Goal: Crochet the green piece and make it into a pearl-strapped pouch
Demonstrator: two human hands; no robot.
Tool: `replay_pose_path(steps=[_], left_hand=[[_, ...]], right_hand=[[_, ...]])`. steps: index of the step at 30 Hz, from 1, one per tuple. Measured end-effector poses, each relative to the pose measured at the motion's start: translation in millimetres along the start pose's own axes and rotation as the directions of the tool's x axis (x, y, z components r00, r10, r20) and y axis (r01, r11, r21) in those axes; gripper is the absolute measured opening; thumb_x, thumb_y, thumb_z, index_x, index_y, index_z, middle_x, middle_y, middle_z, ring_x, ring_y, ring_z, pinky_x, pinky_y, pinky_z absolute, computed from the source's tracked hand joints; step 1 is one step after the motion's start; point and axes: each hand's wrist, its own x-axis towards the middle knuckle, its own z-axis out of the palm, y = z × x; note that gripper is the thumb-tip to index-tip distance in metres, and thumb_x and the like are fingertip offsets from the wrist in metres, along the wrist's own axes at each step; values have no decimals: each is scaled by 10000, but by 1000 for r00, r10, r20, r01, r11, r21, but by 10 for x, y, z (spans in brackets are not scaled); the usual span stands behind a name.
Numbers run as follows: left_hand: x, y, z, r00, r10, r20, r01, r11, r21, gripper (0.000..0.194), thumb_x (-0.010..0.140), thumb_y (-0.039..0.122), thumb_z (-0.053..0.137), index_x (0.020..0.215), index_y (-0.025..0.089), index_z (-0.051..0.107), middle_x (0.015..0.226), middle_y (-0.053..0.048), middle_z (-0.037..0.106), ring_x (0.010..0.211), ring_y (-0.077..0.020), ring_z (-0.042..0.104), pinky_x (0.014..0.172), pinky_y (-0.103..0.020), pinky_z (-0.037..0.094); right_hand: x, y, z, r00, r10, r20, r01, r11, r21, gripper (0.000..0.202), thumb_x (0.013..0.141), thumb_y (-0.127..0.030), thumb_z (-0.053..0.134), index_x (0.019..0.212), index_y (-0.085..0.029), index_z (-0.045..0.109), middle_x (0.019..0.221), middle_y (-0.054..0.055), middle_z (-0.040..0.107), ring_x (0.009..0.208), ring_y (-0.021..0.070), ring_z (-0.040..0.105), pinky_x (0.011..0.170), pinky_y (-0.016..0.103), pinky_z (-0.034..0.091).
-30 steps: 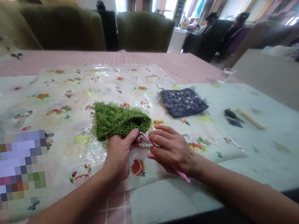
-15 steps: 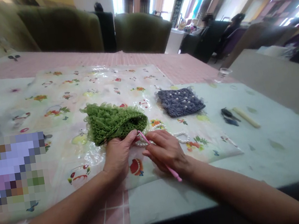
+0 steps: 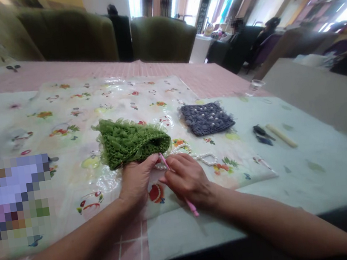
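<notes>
A green crocheted pouch (image 3: 130,140) with ruffled edges is gripped along its near edge by my left hand (image 3: 137,178), thumb on top. Its opening faces right. My right hand (image 3: 188,177) is closed round a pink crochet hook (image 3: 191,207), whose tip meets the pouch's edge by my left thumb. The exact stitch at the tip is too small to make out. A string of white pearl beads (image 3: 208,158) lies behind my right hand, partly hidden by it.
A grey-blue crocheted piece with pearls (image 3: 207,118) lies to the right. Beyond it are dark small tools (image 3: 263,134), a pale yellow stick (image 3: 281,135) and a clear cup (image 3: 256,86). Black scissors (image 3: 13,67) lie far left. Green chairs (image 3: 163,39) stand behind the table; people sit farther back.
My right hand has shifted slightly left, and the hook's handle end has swung left and down. The left hand keeps its hold on the pouch. The whole view has moved slightly.
</notes>
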Motion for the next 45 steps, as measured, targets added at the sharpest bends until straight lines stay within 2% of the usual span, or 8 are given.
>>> replay_pose_path(steps=[4,9,14,18,26,32,39,45], left_hand=[[9,65,18,999,-54,-1,54,997,-61,145,643,223,798,739,128,747,780,-43,737,735,-157,658,757,-270,531],[61,95,17,994,-111,-2,108,975,-193,126,593,155,813,652,95,719,689,-38,713,666,-120,645,757,-245,545],[141,107,-20,994,-98,-43,84,960,-266,142,581,101,804,679,87,703,655,-31,700,618,-120,642,699,-250,557],[181,121,-35,992,-100,-71,74,948,-309,115,591,77,774,661,81,683,611,-16,675,580,-115,634,679,-252,564],[176,151,-36,991,-107,-85,72,937,-341,71,636,54,722,620,76,656,561,-14,649,544,-108,622,647,-244,568],[156,167,-28,989,-117,-92,80,940,-333,81,640,48,717,602,65,647,555,-30,654,538,-111,619,636,-244,566],[164,181,-35,988,-120,-98,82,942,-327,72,640,51,720,626,68,651,570,-28,665,528,-112,621,617,-241,563],[163,158,-33,990,-114,-82,83,944,-319,72,639,51,725,638,67,654,575,-21,661,536,-112,625,635,-247,566]], right_hand=[[-32,85,19,989,135,-68,-118,970,213,380,1007,-325,439,719,-157,623,858,107,629,797,184,561,719,316,486],[8,138,-46,986,153,-69,-122,934,335,357,1004,-334,440,759,-167,640,888,87,635,799,166,586,753,304,505],[25,342,-152,944,294,-152,-252,936,246,234,960,-262,518,801,-156,653,961,107,614,876,198,603,797,338,500],[-31,687,-86,896,444,32,-444,889,112,189,962,-235,480,982,-167,655,1025,112,621,966,228,602,862,364,486],[-105,1106,240,823,479,304,-444,878,-182,299,882,-98,501,1120,-152,674,1154,147,652,1037,262,578,966,403,408],[-104,1060,229,819,505,273,-470,862,-189,400,888,-85,484,1251,-174,626,1201,129,647,1075,261,573,999,417,387],[-53,895,127,894,443,64,-442,897,-20,220,937,-211,516,1081,-173,678,1104,119,686,1050,264,604,962,411,450],[47,602,53,885,457,-87,-433,878,205,128,945,-251,546,943,-191,660,898,70,675,875,216,626,816,352,490]])
